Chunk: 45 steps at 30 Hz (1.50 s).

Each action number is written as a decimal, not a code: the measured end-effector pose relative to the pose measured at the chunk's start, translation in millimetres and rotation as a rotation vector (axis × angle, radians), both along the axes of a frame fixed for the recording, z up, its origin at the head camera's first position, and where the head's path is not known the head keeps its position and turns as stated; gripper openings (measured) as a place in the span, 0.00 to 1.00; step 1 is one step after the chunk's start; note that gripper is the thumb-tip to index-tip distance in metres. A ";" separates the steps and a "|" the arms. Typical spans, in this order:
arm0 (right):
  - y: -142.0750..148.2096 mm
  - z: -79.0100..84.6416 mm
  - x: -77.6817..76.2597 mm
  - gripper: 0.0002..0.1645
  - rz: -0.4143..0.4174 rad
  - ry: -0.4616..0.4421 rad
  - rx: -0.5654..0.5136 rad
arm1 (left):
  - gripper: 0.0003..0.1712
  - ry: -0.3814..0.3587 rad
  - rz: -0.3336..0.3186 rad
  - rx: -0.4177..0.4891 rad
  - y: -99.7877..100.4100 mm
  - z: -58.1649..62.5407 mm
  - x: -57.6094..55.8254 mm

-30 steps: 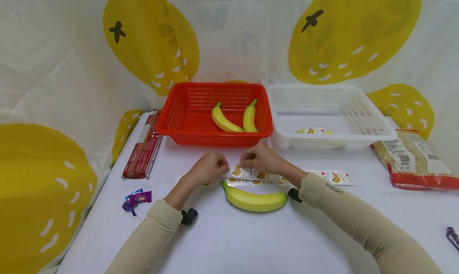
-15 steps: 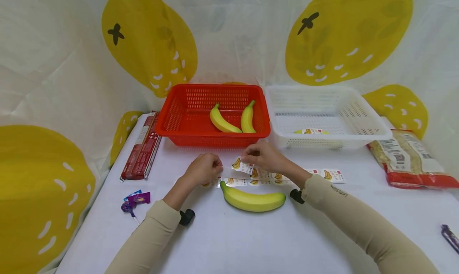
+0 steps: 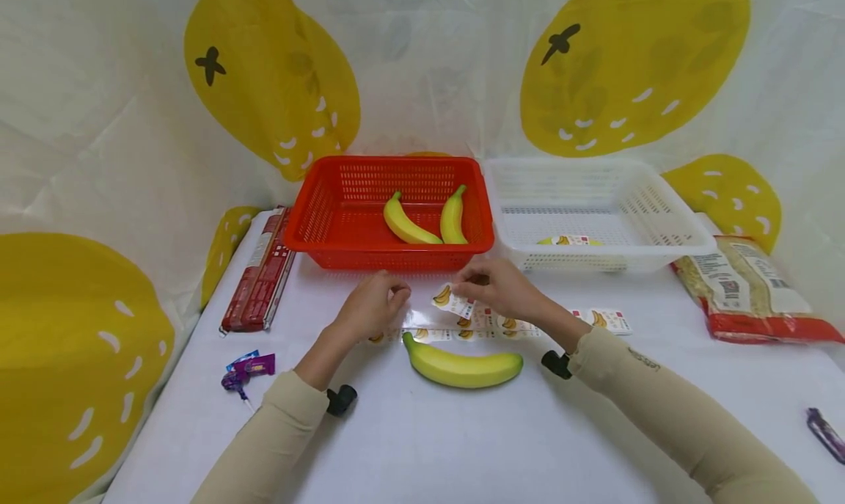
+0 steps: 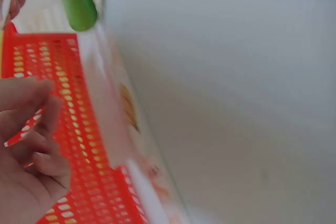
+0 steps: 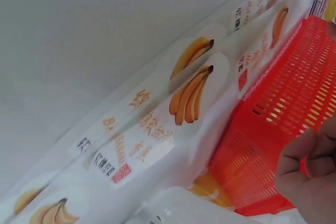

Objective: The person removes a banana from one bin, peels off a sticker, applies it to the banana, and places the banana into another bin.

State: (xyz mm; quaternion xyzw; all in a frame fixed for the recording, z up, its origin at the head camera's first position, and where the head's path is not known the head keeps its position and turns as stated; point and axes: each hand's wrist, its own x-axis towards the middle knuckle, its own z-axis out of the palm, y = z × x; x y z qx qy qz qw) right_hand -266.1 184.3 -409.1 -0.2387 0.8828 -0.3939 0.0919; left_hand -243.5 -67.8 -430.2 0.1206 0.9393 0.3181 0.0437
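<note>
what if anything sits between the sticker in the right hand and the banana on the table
Only the printed strips, lying on the table between sticker and banana; nothing visible stands up there.

Beige sleeves, black wrist cameras

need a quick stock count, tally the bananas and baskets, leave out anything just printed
Bananas: 4 (2 in red basket, 1 in white basket, partly hidden, 1 on table)
Red basket: 1
White basket: 1
Total: 6
</note>
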 end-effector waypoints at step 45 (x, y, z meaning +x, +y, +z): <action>35.4 8.4 45.0 0.11 -0.057 -0.059 -0.031 | 0.06 -0.062 -0.119 0.443 36.5 22.3 23.8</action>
